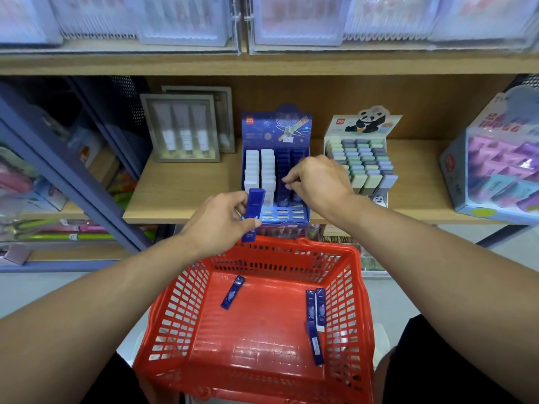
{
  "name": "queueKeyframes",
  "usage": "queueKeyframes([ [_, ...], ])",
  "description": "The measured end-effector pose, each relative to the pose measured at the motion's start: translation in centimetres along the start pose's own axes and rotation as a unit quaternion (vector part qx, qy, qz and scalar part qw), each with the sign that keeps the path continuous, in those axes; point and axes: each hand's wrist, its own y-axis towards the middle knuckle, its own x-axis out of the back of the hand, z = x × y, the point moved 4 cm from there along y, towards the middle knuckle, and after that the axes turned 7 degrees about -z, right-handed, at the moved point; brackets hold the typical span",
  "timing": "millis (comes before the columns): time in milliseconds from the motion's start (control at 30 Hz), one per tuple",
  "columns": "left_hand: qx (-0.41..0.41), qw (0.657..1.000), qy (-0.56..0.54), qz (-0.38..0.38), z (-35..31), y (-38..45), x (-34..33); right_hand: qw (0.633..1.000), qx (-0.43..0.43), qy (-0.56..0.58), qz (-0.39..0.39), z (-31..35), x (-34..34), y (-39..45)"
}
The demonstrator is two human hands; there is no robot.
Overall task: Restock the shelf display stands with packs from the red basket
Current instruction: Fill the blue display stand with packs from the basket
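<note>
Restocking, blue display stand (275, 170): right hand (316, 182) pinches a dark pack into its right rows, best seated upright; left hand (221, 220) grips blue pack (254, 209) at its front, above red basket (357, 301).

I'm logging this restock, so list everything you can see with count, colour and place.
basket: one, red, foreground below the shelf
loose packs: four, blue, on the basket floor
held pack: one, blue, in the left hand
blue stand: one, mid shelf, white and blue packs inside
panda stand: one, white, right of the blue stand, pastel packs
framed sets: two, grey, shelf left
pastel box: one, light blue, shelf right
left hand: grips the held pack
right hand: fingers curled at the stand's blue packs
</note>
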Motion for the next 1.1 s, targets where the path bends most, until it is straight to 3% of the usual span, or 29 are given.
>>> queueKeyframes([
  [167,0.004,1.0,0.002,0.003,0.1,0.0,-0.2,1.0,0.006,-0.004,-0.023,0.1,1.3,-0.3],
  [233,0.004,1.0,-0.005,0.007,0.0,-0.1,-0.4,0.995,-0.02,0.095,-0.028,0.4,2.5,-0.6],
  [300,-0.002,1.0,-0.018,0.011,-0.2,-0.1,-0.5,0.967,-0.03,0.25,0.046,1.4,2.8,-1.5],
  [367,-0.011,1.0,-0.024,0.009,-0.6,-0.1,-0.6,0.943,-0.018,0.308,0.122,2.2,2.2,-2.9],
  [467,-0.011,0.999,-0.027,0.015,-0.7,-0.1,-0.8,0.948,0.014,0.301,0.104,2.5,1.5,-3.6],
  [633,-0.011,0.998,-0.06,0.032,-1.2,-0.5,-1.1,0.943,-0.016,0.314,0.109,1.9,0.6,-3.1],
  [800,-0.068,0.988,0.025,-0.138,-1.8,0.4,0.6,0.973,-0.062,0.22,0.035,-1.7,1.7,-1.7],
  [1000,-0.091,0.984,0.155,0.011,-0.2,0.5,-1.0,0.98,-0.066,0.184,-0.028,-3.8,2.3,-1.0],
  [1100,-0.06,0.984,0.164,0.024,0.7,0.7,-1.8,0.983,-0.056,0.171,-0.024,-3.7,1.8,-1.1],
])
